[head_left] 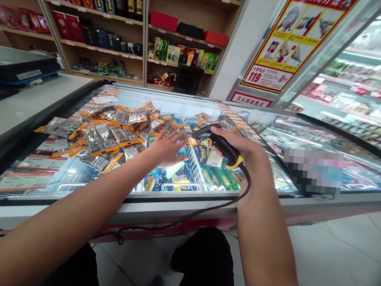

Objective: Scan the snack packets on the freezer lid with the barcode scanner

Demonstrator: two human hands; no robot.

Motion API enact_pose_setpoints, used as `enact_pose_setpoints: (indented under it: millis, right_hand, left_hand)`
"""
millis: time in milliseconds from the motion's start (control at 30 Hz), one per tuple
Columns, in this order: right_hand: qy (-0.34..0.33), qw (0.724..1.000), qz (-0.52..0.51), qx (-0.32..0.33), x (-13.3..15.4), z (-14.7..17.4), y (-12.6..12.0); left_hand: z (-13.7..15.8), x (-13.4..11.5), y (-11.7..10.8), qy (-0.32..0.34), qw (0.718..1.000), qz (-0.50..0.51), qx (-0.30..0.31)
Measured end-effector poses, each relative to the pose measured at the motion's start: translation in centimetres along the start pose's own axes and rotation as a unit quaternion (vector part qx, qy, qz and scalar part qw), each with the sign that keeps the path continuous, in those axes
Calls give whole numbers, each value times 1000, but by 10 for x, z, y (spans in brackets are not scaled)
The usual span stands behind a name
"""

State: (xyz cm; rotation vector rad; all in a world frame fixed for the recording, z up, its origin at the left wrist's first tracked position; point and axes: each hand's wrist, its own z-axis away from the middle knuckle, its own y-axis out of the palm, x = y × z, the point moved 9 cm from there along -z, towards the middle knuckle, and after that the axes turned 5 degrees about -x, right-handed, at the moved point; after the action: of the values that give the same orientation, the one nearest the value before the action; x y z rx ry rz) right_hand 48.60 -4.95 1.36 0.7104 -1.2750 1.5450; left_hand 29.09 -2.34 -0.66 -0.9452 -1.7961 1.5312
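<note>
My right hand (240, 143) is wrapped round the handle of a black and yellow barcode scanner (225, 147), its head pointing left. A black cable (197, 215) loops down from the handle and runs left along the freezer's front. Fingers spread, my left hand (168, 149) reaches over the glass beside a heap of small orange-edged packets (101, 139) with barcodes. Whether its fingertips touch a packet I cannot tell. More packets lie under and past the scanner's head. Through the glass, wire baskets (197, 164) with colourful frozen packs show below.
The chest freezer's glass top (82, 175) bears price labels (42, 162) at left. A counter (53, 96) with a dark device stands left. Behind are shelves (98, 15) of bottles and boxes, a fire poster (296, 41) and a lit fridge (364, 88) at right.
</note>
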Motion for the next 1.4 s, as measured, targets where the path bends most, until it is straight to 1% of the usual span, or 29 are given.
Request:
enact_pose_setpoints:
  millis: [200,333,533,667,833,867,933,1033,1100,1167,1200,1267,1400]
  right_hand:
    - [1,1000,16,-22,7,8,3]
    - [-1,1000,21,-16,8,9,4]
    - [10,999,17,-26,5,5,0]
    - [20,1000,9,-19,5,8,1]
    - [8,1000,0,-18,5,5,0]
    - [1,1000,-1,-31,6,3,-3]
    - [-23,997,-13,-75,9,-2,-11]
    - [-60,981,-29,-182,14,-8,-33]
    - [-71,963,1,-260,15,-7,-48]
    - [-66,942,71,-321,15,-6,-59]
    - [-63,934,108,-335,15,-6,-60]
    - [-65,926,157,-336,15,-11,-57]
    - [-85,934,178,-299,14,-31,-41]
  left_hand:
    - [1,0,-2,-6,1000,-17,12]
    - [0,2,-1,-9,1000,-21,4]
    - [0,3,1,-13,1000,-23,12]
    - [0,3,1,-14,1000,-17,14]
    - [0,3,0,-11,1000,-21,9]
    - [0,3,0,-9,1000,-22,7]
    - [0,2,-1,-10,1000,-28,-1]
    - [-1,4,-6,-26,998,-53,-28]
    - [0,7,-10,-47,995,-70,-50]
    - [0,11,-12,-69,993,-74,-66]
    - [1,13,-13,-78,992,-72,-72]
    - [1,14,-15,-85,991,-66,-82]
    - [2,14,-19,-94,987,-84,-98]
